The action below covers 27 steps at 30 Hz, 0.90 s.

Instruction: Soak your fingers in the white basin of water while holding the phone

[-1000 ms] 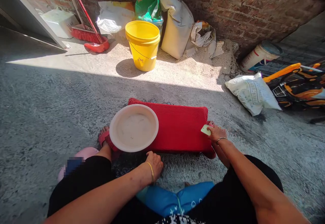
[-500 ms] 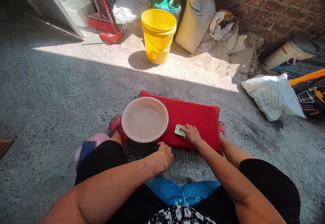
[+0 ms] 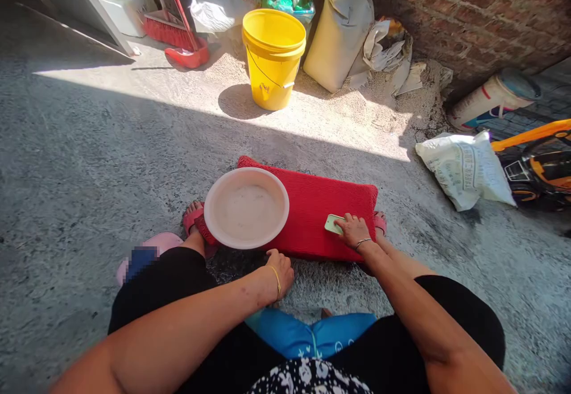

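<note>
My right hand (image 3: 355, 229) is over the right part of a red cloth-covered board or pad (image 3: 312, 197). Its fingers hold the right end of a small, flat, pale green rectangular piece with rounded corners (image 3: 332, 223); I cannot tell its exact kind. A round, pale pink basin (image 3: 247, 206) sits on the left part of the red pad, with what looks like shallow liquid inside. My left hand (image 3: 281, 270) is loosely closed just below the basin's near rim, apart from it. Nothing shows in its fingers, though their undersides are hidden.
A yellow bucket (image 3: 273, 61) stands beyond the pad. Behind it lean full sacks (image 3: 341, 31), with a red broom (image 3: 167, 28) and dustpan (image 3: 187, 55) to the left. To the right are a white bag (image 3: 466, 168), an orange-and-black machine (image 3: 542, 162) and a pail (image 3: 495, 99).
My right hand has slid the pale green piece rightward along the red pad. My left hand keeps about the same place below the basin. The whole view has shifted slightly.
</note>
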Motion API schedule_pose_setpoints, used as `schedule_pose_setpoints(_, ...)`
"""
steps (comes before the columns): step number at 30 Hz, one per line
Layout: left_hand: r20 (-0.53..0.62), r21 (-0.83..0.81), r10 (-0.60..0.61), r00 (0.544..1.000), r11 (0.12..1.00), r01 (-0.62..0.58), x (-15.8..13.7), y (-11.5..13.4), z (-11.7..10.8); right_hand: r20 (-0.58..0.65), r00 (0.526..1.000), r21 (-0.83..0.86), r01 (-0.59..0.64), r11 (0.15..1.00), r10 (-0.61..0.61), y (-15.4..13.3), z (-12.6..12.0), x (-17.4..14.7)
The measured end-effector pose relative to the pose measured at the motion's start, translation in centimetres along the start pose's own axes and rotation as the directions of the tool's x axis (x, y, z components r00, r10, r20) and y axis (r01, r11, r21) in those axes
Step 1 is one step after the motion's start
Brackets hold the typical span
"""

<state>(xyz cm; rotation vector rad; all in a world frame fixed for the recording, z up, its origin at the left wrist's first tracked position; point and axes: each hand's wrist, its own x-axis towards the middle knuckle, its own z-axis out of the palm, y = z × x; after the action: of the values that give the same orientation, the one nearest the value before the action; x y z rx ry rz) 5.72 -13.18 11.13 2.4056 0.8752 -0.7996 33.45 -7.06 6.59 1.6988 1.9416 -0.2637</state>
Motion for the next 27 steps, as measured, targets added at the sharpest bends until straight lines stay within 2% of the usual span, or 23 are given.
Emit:
schedule_pose_setpoints(2, 0.002, 0.009, -0.009, 1.0, 1.0, 0.009, 0.2, -0.1, -0.2, -0.044, 0.988, 0.043, 0.152, 0.987, -0.15, -4.9, -1.1, 1.5)
schedule_pose_setpoints(4, 0.005, 0.028, -0.015, 1.0, 1.0, 0.015, 0.5, -0.2, -0.5, -0.083, 0.961, 0.072, 0.269, 0.961, -0.263, -8.5, -1.8, 2.8)
schedule_pose_setpoints(6, 0.026, 0.053, -0.007, 1.0, 0.999, 0.006, 0.7, -0.1, -0.7, -0.109, 0.943, 0.082, 0.325, 0.942, -0.316, -9.9, -1.9, 3.8)
schedule_pose_setpoints(7, 0.034, 0.062, -0.004, 0.999, 0.998, 0.002, 0.8, -0.1, -0.8, -0.109, 0.94, 0.085, 0.331, 0.94, -0.322, -9.7, -1.6, 4.0)
schedule_pose_setpoints(10, 0.022, 0.056, -0.008, 1.0, 0.998, 0.007, 1.1, 0.1, -0.7, -0.075, 0.961, 0.082, 0.273, 0.959, -0.267, -5.8, 0.2, 3.8)
schedule_pose_setpoints(13, -0.001, 0.031, -0.006, 1.0, 0.999, 0.006, 1.1, 0.4, -0.5, -0.005, 0.994, 0.064, 0.114, 0.991, -0.114, 1.4, 2.9, 1.9)
schedule_pose_setpoints(15, 0.007, 0.042, 0.006, 1.0, 0.999, -0.006, 0.9, 0.5, -0.5, 0.071, 0.997, 0.035, -0.041, 0.999, 0.038, 6.5, 4.5, 0.0)
schedule_pose_setpoints(18, 0.049, 0.09, 0.02, 0.999, 0.996, -0.025, 0.4, 0.6, -0.5, 0.163, 0.944, -0.04, -0.284, 0.958, 0.286, 12.2, 5.7, -2.8)
schedule_pose_setpoints(20, 0.064, 0.115, 0.021, 0.998, 0.993, -0.028, 0.0, 0.6, -0.5, 0.168, 0.91, -0.065, -0.374, 0.925, 0.38, 13.4, 5.4, -3.8)
schedule_pose_setpoints(21, 0.068, 0.118, 0.02, 0.997, 0.993, -0.028, -0.2, 0.6, -0.4, 0.158, 0.909, -0.062, -0.38, 0.923, 0.385, 13.0, 5.0, -3.9)
schedule_pose_setpoints(23, 0.066, 0.103, 0.012, 0.998, 0.995, -0.018, -0.4, 0.5, -0.3, 0.127, 0.942, -0.037, -0.308, 0.951, 0.31, 10.3, 3.7, -3.7)
schedule_pose_setpoints(25, 0.061, 0.075, -0.001, 0.998, 0.997, -0.004, -0.5, 0.4, -0.3, 0.087, 0.984, -0.006, -0.153, 0.988, 0.153, 5.6, 2.2, -2.9)
schedule_pose_setpoints(27, 0.063, 0.06, -0.006, 0.998, 0.998, 0.002, -0.6, 0.4, -0.4, 0.044, 0.998, 0.029, 0.035, 0.999, -0.036, -0.2, 0.8, -2.0)
